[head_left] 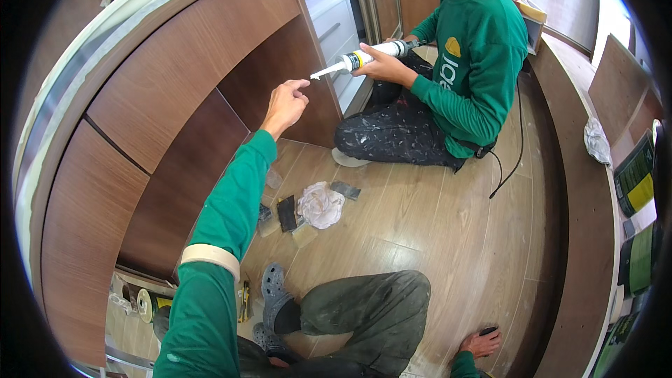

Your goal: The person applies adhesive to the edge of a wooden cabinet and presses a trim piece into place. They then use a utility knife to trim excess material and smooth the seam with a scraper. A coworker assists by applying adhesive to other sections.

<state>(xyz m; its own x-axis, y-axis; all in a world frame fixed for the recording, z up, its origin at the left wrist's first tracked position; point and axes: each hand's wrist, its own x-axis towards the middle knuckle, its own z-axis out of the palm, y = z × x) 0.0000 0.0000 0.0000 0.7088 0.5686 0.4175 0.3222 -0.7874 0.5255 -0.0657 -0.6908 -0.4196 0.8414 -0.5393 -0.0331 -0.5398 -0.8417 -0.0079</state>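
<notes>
My left hand (285, 108) reaches up and forward, index finger stretched out and the other fingers curled, with nothing gripped. Its fingertip is at a blob of white sealant (315, 77) on the nozzle of a white sealant cartridge (353, 61). A co-worker seated across from me holds that cartridge, which sits in a caulking gun (411, 45). My right hand (479, 344) rests low on the floor at the lower right, its fingers over a small black object (488, 331) whose kind I cannot make out.
Wooden cabinet panels (189, 63) curve along the left. A crumpled white rag (320, 205) lies on the floor among sanding blocks or pads (286, 213). A yellow-black utility knife (244, 301) lies by my shoe. Cans (635, 178) stand at the right; a black cable (516, 147) hangs behind the co-worker.
</notes>
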